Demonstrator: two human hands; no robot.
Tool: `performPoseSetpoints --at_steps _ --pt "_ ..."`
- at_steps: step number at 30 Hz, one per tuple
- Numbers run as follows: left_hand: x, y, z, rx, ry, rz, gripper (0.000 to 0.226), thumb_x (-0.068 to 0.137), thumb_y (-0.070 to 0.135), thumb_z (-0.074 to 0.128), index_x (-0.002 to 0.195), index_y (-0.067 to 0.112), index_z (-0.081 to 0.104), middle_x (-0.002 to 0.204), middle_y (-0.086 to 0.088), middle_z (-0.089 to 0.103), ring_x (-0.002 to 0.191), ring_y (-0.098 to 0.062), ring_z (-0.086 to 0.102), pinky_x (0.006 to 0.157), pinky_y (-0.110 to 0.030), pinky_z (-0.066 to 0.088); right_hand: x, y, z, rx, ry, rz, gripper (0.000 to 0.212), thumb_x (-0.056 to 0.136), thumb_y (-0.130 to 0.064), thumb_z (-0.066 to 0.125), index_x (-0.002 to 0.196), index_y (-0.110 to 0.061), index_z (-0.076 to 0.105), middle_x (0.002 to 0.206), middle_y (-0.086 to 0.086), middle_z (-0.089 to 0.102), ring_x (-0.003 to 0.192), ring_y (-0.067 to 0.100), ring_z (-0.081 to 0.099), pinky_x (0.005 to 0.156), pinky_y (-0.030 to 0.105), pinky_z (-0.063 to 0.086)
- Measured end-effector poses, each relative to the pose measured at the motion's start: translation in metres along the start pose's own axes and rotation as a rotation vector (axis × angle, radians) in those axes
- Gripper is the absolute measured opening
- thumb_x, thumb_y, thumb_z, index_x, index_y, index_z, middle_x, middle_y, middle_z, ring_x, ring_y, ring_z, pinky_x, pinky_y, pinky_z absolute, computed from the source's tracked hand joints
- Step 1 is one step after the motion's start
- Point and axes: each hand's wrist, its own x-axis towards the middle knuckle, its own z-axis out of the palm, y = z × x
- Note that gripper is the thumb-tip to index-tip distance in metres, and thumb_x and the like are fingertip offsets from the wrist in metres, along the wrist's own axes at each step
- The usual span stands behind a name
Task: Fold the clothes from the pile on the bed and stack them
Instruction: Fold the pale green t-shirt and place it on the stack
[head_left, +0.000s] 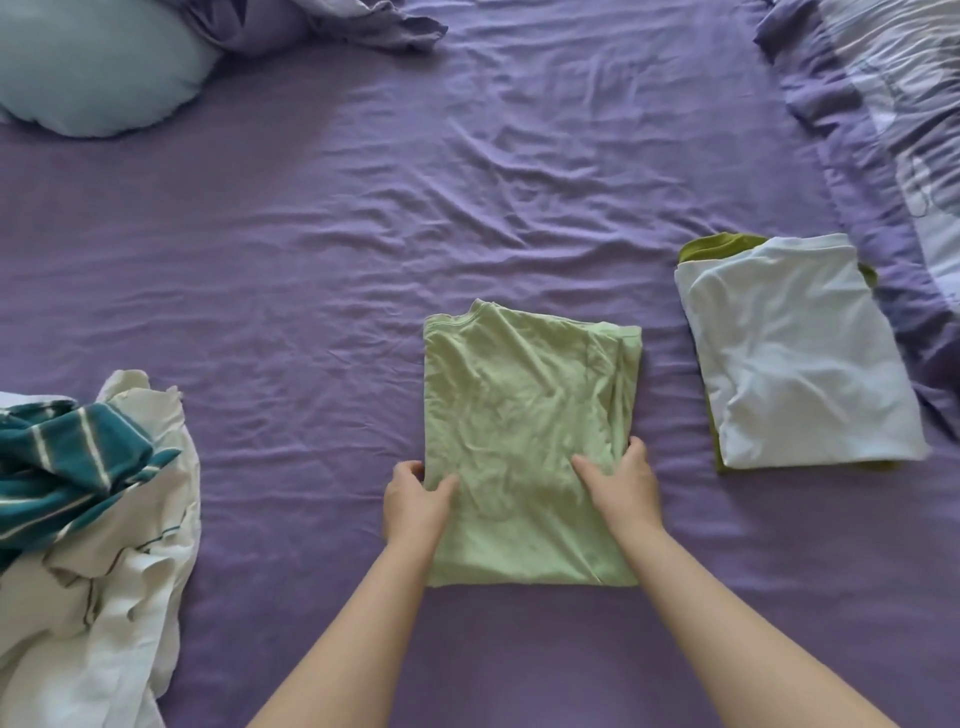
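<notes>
Both hands are gripping the light green shirt (524, 431) mid-bed, left hand (415, 501) and right hand (621, 488) pinching opposite side edges. I'd keep the grip even, lift it flat, and square it onto the folded stack (795, 353) at right.

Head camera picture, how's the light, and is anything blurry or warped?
Head view: soft, even daylight with faint shadows; no glare. The light green shirt and both hands are fairly sharp. Wide-angle bending shows toward the edges, where the pale blue pillow and the clothes pile look softer and stretched.
</notes>
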Motion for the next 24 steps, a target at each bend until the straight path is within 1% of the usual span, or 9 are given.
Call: performPoseSetpoints --at_steps 3,5,9,11,15,18,20,22,24 --pt "-0.011 -0.017 -0.002 -0.074 -0.104 -0.021 0.027 0.082 0.027 0.071 0.099 0.009 0.06 0.1 -0.006 0.067 0.095 -0.026 0.063 0.084 -0.039 0.05 -0.026 0.021 0.0 -0.013 0.006 0.005 0.062 0.081 -0.034 0.07 0.129 -0.009 0.041 0.118 0.014 0.062 0.11 0.035 0.057 0.082 0.039 0.045" --pt "-0.022 -0.029 -0.004 -0.156 -0.126 -0.019 0.021 0.085 0.026 0.069 0.089 0.006 0.062 0.091 -0.008 0.067 0.088 -0.025 0.063 0.079 -0.042 0.05 -0.041 0.033 -0.001 -0.004 0.014 0.026 0.05 0.081 -0.03 0.071 0.121 -0.009 0.05 0.111 0.014 0.064 0.104 0.034 0.059 0.078 0.037 0.043" --pt "-0.049 -0.049 -0.012 -0.293 -0.116 0.018 0.025 0.091 0.025 0.062 0.092 0.001 0.057 0.086 -0.008 0.056 0.078 -0.018 0.052 0.068 -0.034 0.042 -0.07 0.049 -0.009 0.258 -0.022 0.112 0.015 0.081 -0.02 0.071 0.089 -0.012 0.062 0.094 0.009 0.069 0.084 0.023 0.061 0.071 0.032 0.045" --pt "-0.065 -0.06 -0.019 -0.332 -0.107 0.027 0.016 0.09 0.022 0.063 0.087 0.008 0.057 0.085 -0.008 0.062 0.076 -0.018 0.057 0.066 -0.031 0.045 -0.088 0.057 -0.015 0.427 -0.025 0.166 0.008 0.082 -0.012 0.07 0.087 -0.011 0.064 0.087 0.004 0.069 0.075 0.016 0.062 0.065 0.029 0.046" --pt "-0.109 -0.094 -0.035 -0.368 -0.062 -0.062 0.013 0.085 0.025 0.069 0.086 0.017 0.06 0.079 -0.005 0.069 0.067 -0.016 0.065 0.045 -0.029 0.049 -0.137 0.088 -0.025 0.628 -0.056 0.311 0.015 0.083 -0.005 0.065 0.098 -0.009 0.064 0.084 0.003 0.07 0.072 0.017 0.063 0.059 0.03 0.049" --pt "-0.151 -0.129 -0.042 -0.403 -0.061 -0.184 0.026 0.08 0.023 0.074 0.097 0.017 0.056 0.068 -0.005 0.07 0.053 -0.012 0.063 0.037 -0.025 0.045 -0.18 0.118 -0.03 0.689 -0.052 0.423 0.026 0.083 0.0 0.065 0.106 -0.007 0.059 0.095 0.013 0.068 0.077 0.026 0.063 0.054 0.032 0.054" --pt "-0.175 -0.147 -0.048 -0.411 -0.073 -0.208 0.037 0.078 0.013 0.077 0.106 0.016 0.053 0.06 -0.006 0.064 0.049 -0.011 0.059 0.036 -0.026 0.046 -0.205 0.13 -0.035 0.672 -0.002 0.458 0.035 0.081 0.009 0.064 0.111 -0.007 0.054 0.104 0.018 0.063 0.081 0.028 0.06 0.048 0.03 0.054" --pt "-0.189 -0.154 -0.056 -0.508 -0.046 -0.236 0.047 0.077 0.0 0.074 0.113 0.019 0.05 0.075 -0.013 0.064 0.06 -0.015 0.059 0.037 -0.026 0.049 -0.221 0.131 -0.041 0.598 0.08 0.393 0.044 0.077 0.014 0.066 0.111 -0.011 0.053 0.112 0.02 0.058 0.083 0.019 0.057 0.053 0.025 0.051" --pt "-0.19 -0.15 -0.062 -0.603 0.02 -0.213 0.045 0.077 -0.005 0.072 0.111 0.019 0.056 0.089 -0.013 0.062 0.072 -0.016 0.059 0.04 -0.026 0.051 -0.224 0.119 -0.047 0.493 0.132 0.249 0.047 0.073 0.012 0.07 0.105 -0.019 0.056 0.114 0.016 0.056 0.09 0.017 0.055 0.067 0.016 0.048"
